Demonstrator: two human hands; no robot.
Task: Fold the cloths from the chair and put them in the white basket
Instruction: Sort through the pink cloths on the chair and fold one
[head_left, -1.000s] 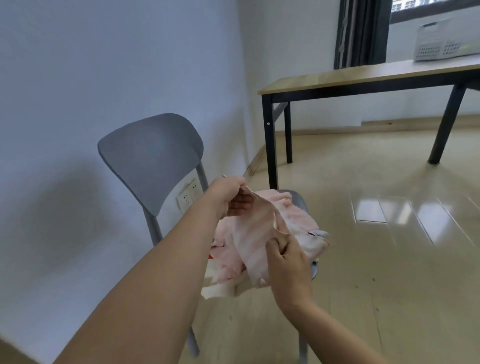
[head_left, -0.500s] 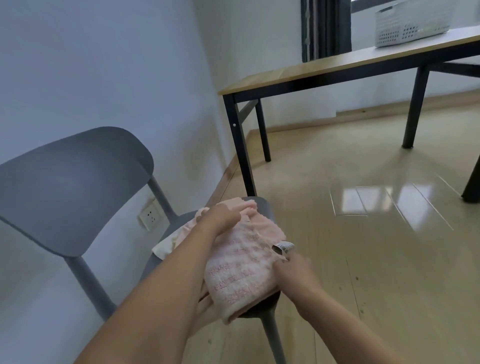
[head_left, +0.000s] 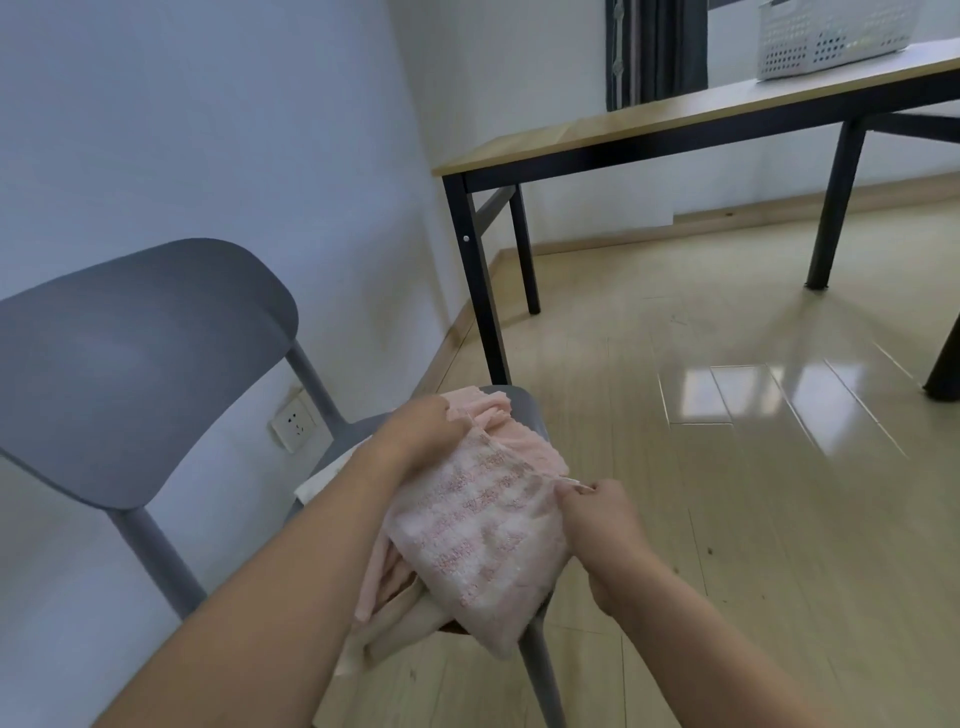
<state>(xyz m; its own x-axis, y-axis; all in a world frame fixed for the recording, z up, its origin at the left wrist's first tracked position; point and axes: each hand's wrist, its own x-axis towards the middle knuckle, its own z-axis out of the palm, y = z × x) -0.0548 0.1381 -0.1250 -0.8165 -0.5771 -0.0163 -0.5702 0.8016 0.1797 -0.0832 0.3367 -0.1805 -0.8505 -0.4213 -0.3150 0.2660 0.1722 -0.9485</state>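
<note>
Hands (head_left: 597, 514) on nubby pink cloth (head_left: 483, 535)

Pink checked cloth (head_left: 475, 530); grey chair (head_left: 140, 364); white perforated basket (head_left: 831, 36)

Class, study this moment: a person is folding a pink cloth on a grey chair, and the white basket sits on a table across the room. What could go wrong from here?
1. The pink cloth overhangs the front edge of the chair seat, so it could slide to the floor if released.
2. The right hand pinches only a corner, so the fold may slip out of line.
3. The white basket stands far off on the table; the fold could come undone while carried.
</note>
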